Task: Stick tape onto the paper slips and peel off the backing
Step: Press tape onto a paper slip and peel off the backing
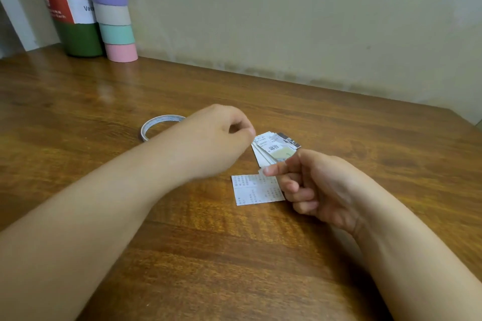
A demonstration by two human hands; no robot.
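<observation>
A single printed paper slip (257, 189) lies flat on the wooden table (208, 255). Behind it sits a fanned stack of paper slips (273, 148). My left hand (216, 138) hovers left of the stack with its fingers curled; its fingertips meet at the stack's near-left corner, and I cannot tell whether they pinch anything. My right hand (313, 185) is at the single slip's right edge, thumb and forefinger pinching a tiny white scrap (260, 171) just above the slip's top edge. A thin roll of white tape (156, 125) lies flat behind my left forearm, partly hidden.
A green flask (70, 8) and a tall column of pastel tape rolls (114, 15) stand at the back left against the wall. The table's right edge shows at the far right.
</observation>
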